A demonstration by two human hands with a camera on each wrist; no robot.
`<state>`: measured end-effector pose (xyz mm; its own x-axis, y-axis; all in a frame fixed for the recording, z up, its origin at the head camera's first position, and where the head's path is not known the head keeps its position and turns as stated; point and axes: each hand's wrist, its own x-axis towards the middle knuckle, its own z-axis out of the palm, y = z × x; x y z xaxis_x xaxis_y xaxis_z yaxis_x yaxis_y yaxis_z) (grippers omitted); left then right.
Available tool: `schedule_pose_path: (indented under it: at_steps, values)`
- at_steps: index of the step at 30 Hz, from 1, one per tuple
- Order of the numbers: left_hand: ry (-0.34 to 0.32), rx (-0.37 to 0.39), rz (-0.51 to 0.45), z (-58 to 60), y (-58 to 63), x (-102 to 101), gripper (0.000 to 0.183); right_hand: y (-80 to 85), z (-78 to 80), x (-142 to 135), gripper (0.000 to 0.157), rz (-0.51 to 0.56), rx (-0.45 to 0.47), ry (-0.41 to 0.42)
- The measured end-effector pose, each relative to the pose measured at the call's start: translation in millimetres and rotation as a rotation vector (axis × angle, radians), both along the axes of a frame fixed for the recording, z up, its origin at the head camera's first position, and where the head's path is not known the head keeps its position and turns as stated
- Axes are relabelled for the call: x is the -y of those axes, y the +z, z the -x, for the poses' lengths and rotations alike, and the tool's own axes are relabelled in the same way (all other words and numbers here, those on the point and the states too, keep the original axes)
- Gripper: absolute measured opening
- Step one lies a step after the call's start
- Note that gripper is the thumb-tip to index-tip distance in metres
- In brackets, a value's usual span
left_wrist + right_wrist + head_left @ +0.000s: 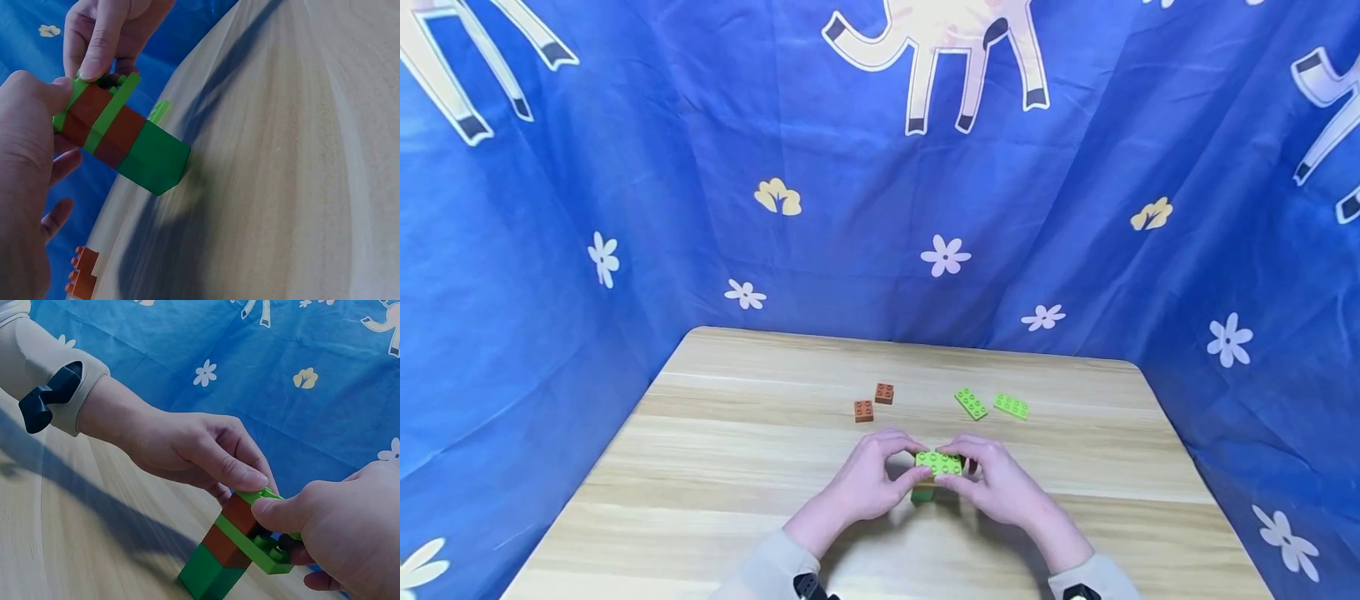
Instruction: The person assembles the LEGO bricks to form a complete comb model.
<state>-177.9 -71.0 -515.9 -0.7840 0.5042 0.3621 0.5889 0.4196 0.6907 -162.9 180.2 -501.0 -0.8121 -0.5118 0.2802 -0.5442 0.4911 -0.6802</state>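
Note:
Both hands are at a small brick tower in the head view, near the middle front of the table. The tower has a dark green block at its foot, then brown bricks alternating with lime green plates. Its lower lime plate juts out sideways with bare studs. My left hand pinches the top lime plate at its left end, thumb at the near side and fingers behind. At the other end, my right hand pinches the same plate, its thumb close to the left thumb.
Behind the hands lie two small brown bricks to the left and two loose lime plates to the right. The wooden table is enclosed by blue printed cloth at the back and sides.

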Motion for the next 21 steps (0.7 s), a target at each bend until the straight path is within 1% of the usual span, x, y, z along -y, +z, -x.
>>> schedule_pose_path:
  at_steps: [8,12,18,21]
  values:
    - [0.021,-0.055,0.043,1.1,2.4,0.0,0.025,-0.6,1.0,-1.9,0.034,-0.002,-0.064,0.039]
    - [0.023,-0.081,0.065,1.1,2.5,-0.1,0.026,0.0,0.6,-1.6,0.034,0.013,-0.084,0.036]
    - [0.035,-0.124,0.111,-1.2,3.5,1.3,0.029,1.1,0.1,-0.8,0.034,0.001,-0.079,0.035]
    - [0.043,-0.126,0.128,-2.5,3.9,2.3,0.031,1.1,-0.5,-0.3,0.035,-0.008,-0.065,0.028]
